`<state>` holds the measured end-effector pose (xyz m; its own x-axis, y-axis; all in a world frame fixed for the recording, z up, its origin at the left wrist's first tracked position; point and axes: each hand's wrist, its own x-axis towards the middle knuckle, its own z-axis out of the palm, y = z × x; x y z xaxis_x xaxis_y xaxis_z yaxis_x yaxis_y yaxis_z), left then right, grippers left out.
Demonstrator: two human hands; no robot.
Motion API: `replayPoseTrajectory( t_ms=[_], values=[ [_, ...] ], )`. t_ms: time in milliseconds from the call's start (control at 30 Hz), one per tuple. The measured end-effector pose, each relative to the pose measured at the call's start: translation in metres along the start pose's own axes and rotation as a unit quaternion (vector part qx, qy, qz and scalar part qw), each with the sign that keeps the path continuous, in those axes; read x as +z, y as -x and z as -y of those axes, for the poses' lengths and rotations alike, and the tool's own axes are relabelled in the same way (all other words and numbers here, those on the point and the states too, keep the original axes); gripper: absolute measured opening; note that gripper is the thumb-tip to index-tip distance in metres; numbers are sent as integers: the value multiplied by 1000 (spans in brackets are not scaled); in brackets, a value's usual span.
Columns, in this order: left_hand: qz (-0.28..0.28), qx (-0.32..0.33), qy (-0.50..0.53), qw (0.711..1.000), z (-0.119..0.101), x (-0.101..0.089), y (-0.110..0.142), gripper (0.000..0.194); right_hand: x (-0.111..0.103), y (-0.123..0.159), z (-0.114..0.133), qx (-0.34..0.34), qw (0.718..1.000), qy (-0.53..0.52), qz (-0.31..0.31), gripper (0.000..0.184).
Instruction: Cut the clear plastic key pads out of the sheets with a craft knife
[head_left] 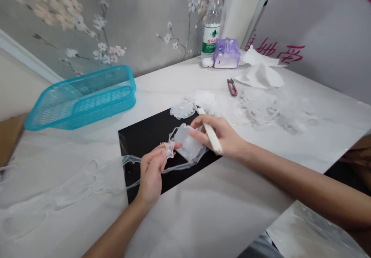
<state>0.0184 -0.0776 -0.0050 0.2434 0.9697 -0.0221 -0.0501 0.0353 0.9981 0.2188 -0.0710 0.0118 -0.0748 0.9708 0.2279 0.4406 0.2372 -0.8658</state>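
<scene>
My left hand (155, 167) pinches a thin translucent white strip (170, 150) between thumb and fingers. Looped edges of this sheer material surround a translucent white piece (187, 142) lying over a black mat (145, 128). My right hand (216, 132) is closed around a white stick-like tool (213, 137), whose narrow end points away from me. Its fingertips are at the right part of the translucent piece; whether they grip it, I cannot tell. A second white scalloped piece (182, 109) sits at the mat's far edge. More sheer strip (84, 180) trails leftward over the table.
A blue plastic basket (133, 90) stands at the back left. Farther back are a water bottle (211, 30), a purple tissue pack (227, 53) and crumpled white paper (262, 74). Pink thread snips (232, 87) lie near translucent scraps (269, 109). A clear plastic bag (315, 231) is at lower right.
</scene>
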Motion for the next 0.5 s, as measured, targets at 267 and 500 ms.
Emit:
replayPoseTrajectory(
  t_ms=[267, 500],
  values=[
    [121, 32, -69, 990, -1, -3, 7, 36, 12, 4, -9, -108, 991, 43, 72, 17],
    [-43, -44, -162, 985, -10, 14, 2, 23, 9, 5, -8, -157, 976, -19, 149, 10]
  ],
)
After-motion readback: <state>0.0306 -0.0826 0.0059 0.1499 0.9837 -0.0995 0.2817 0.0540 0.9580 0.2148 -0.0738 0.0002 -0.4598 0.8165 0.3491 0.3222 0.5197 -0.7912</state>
